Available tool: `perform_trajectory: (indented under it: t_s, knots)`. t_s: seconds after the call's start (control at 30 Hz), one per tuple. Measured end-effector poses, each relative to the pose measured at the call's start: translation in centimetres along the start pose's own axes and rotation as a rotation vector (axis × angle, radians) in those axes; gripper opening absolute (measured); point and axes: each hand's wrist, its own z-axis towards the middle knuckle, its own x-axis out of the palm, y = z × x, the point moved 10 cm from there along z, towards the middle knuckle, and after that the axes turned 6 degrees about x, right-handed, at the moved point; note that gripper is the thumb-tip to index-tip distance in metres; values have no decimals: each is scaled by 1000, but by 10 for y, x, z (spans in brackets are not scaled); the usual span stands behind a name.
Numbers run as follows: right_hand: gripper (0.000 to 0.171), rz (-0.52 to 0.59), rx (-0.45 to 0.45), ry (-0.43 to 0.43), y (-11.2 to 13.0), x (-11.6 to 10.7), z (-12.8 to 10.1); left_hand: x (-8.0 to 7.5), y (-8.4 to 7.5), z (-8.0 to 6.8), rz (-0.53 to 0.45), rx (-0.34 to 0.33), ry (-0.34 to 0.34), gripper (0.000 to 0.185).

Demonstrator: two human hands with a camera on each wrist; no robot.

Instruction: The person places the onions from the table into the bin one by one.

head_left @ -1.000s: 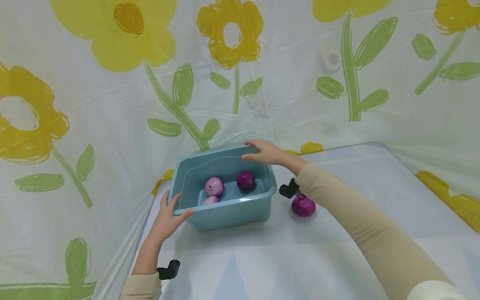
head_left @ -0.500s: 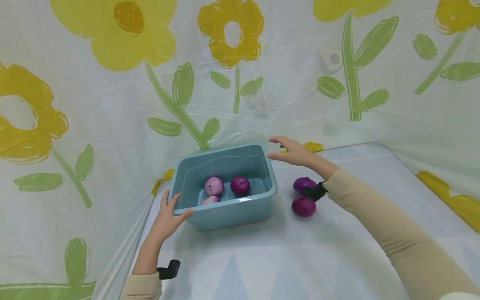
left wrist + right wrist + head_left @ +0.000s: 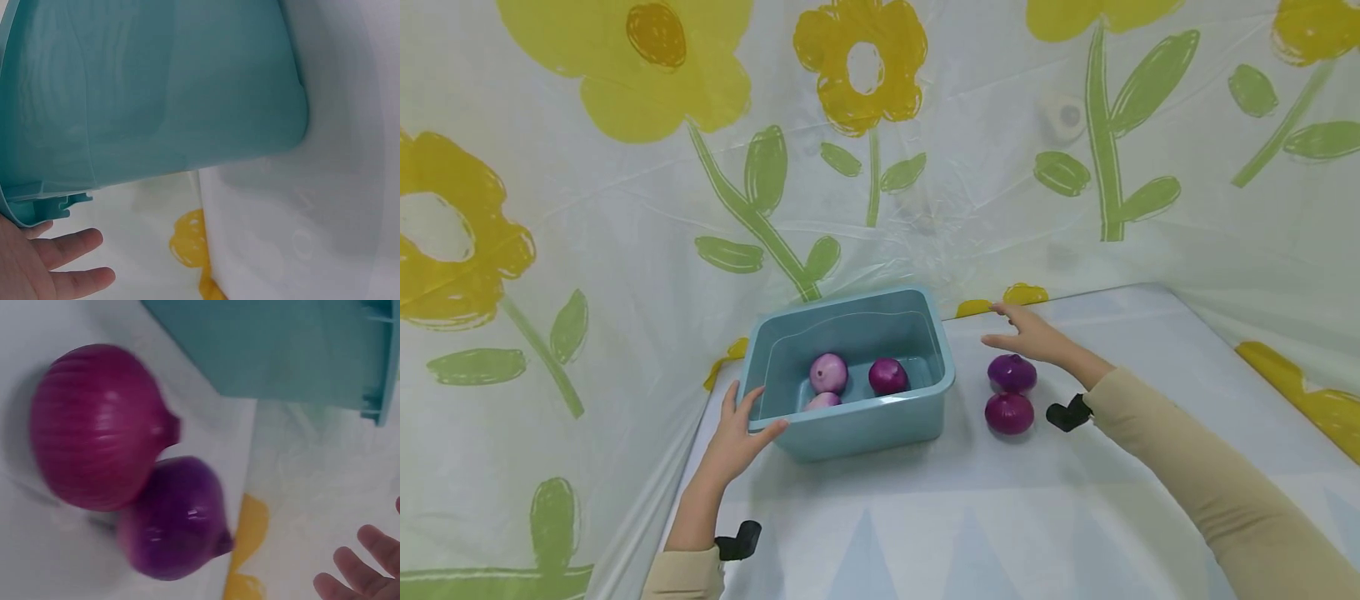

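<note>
The blue-green plastic bin stands on the table, which bears a pale cloth printed with light-blue triangles. Inside the bin are three onions: a pale lilac onion left of centre, a second lilac onion in front of it, partly hidden by the near wall, and a dark purple onion toward the right. Outside, to the right of the bin, sit two more, touching each other: a magenta onion and, just beyond it, a smaller violet onion. The left hand is at the bin's near left corner, fingers extended and spread along the outside, thumb by the near rim; no clenching is noted. The right hand is to the right of the bin and apart from it, above and beyond the violet onion, fingers released and loosely extended. A flower-printed curtain hangs behind the bin.
</note>
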Motion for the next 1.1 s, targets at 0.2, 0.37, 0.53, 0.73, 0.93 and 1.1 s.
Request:
perform_trajectory:
  t_s: [0.2,0.37,0.53,0.73,0.93,1.1]
  knots:
    - [77,-4,39,0,-33,14,-4,0,-2,0,2,10,-6,84]
    - [77,15,51,-12,-52,25,-7,0,-2,0,1,12,-7,83]
    - [77,22,91,-17,-72,38,-8,0,-2,0,-1,8,-4,83]
    - [77,44,129,-19,-88,51,-9,0,-2,0,1,10,-8,83]
    - [77,114,138,-34,-100,62,-8,-1,-2,0,8,14,-13,83]
    - [80,142,164,-25,-108,72,-8,-1,-2,-1,5,11,-13,83]
